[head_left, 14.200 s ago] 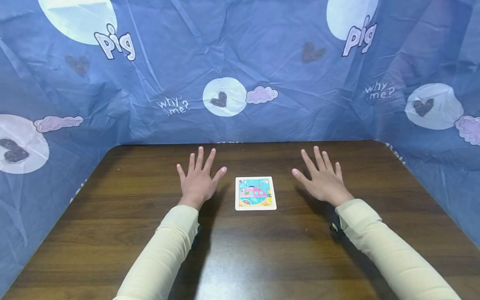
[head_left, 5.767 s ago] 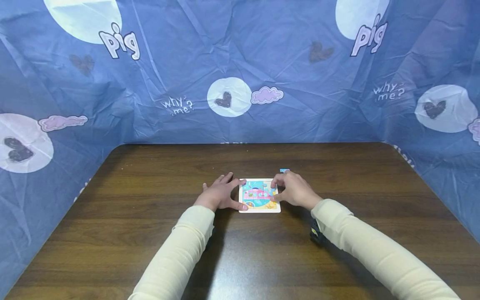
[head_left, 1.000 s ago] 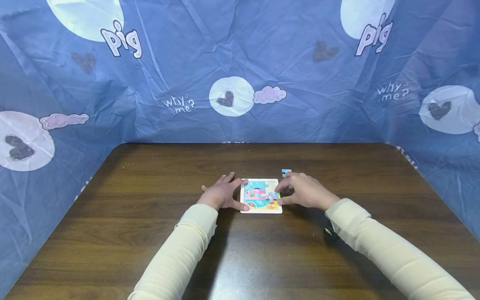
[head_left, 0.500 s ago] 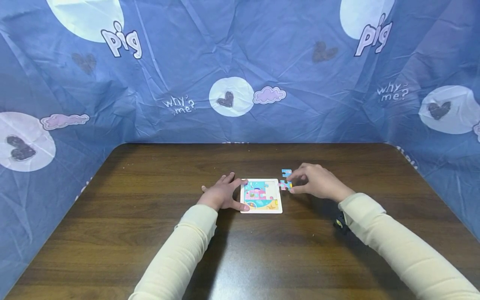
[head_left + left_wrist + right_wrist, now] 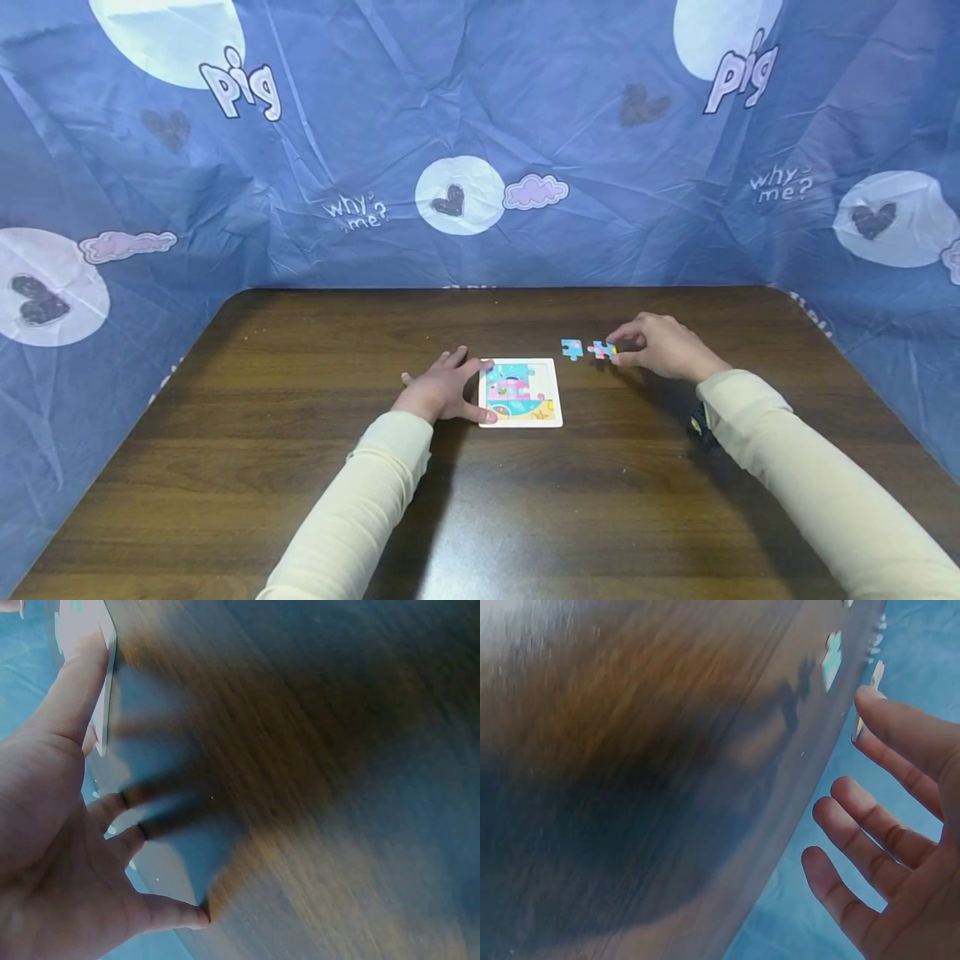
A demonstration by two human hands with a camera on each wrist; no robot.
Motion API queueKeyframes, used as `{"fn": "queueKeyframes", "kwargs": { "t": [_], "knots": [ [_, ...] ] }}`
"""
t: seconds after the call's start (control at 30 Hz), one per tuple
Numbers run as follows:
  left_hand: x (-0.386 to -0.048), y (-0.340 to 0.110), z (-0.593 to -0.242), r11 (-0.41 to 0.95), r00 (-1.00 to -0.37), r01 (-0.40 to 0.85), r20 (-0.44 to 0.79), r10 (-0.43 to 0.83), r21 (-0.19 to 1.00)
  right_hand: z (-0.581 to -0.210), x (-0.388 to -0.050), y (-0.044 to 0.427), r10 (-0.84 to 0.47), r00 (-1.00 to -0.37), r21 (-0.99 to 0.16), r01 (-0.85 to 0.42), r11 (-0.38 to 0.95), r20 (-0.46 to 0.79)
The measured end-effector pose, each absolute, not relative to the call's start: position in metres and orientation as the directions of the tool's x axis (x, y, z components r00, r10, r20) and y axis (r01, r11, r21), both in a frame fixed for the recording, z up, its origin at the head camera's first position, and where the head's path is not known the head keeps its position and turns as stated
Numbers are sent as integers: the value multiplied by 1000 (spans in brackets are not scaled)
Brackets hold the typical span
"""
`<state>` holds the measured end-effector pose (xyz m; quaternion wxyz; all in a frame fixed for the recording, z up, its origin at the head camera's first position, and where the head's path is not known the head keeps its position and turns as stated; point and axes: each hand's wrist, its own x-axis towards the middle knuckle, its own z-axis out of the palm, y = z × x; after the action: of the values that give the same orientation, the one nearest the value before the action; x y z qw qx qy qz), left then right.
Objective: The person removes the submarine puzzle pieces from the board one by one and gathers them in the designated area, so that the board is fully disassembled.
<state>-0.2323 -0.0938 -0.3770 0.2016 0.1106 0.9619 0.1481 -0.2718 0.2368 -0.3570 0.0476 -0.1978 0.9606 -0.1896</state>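
A small square jigsaw board (image 5: 525,423) with a white rim lies on the table, its upper right part showing bare backing. My left hand (image 5: 438,390) rests at its left side, thumb and index finger spread straight onto the left corners. In the left wrist view the thumb (image 5: 75,694) presses on the board's edge. My right hand (image 5: 666,348) pinches a pink, blue and yellow puzzle piece (image 5: 600,349) between thumb and index finger. The right wrist view shows that piece tilted and off the table, the other fingers loosely bent. A loose blue puzzle piece (image 5: 572,349) lies beside it.
The brown wooden table (image 5: 495,517) has a far edge against a blue printed cloth (image 5: 360,108), which also hangs along both sides. A dark band (image 5: 699,423) shows under the right sleeve.
My right hand has lifted the pink, blue and yellow puzzle piece out of the board and carried it right and away, past the loose blue one. My left hand stays in place.
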Motion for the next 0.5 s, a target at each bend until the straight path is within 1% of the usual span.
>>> {"fn": "queueKeyframes", "kwargs": {
  "t": [0.27,0.5],
  "knots": [
    [-233,-95,-378,931,-892,159,-357,278,328,-364,-290,241,-334,-939,-356,-286,889,-79],
    [-233,-96,-378,929,-895,160,-349,279,334,-369,-296,241,-325,-941,-326,-281,903,-88]
  ]
}}
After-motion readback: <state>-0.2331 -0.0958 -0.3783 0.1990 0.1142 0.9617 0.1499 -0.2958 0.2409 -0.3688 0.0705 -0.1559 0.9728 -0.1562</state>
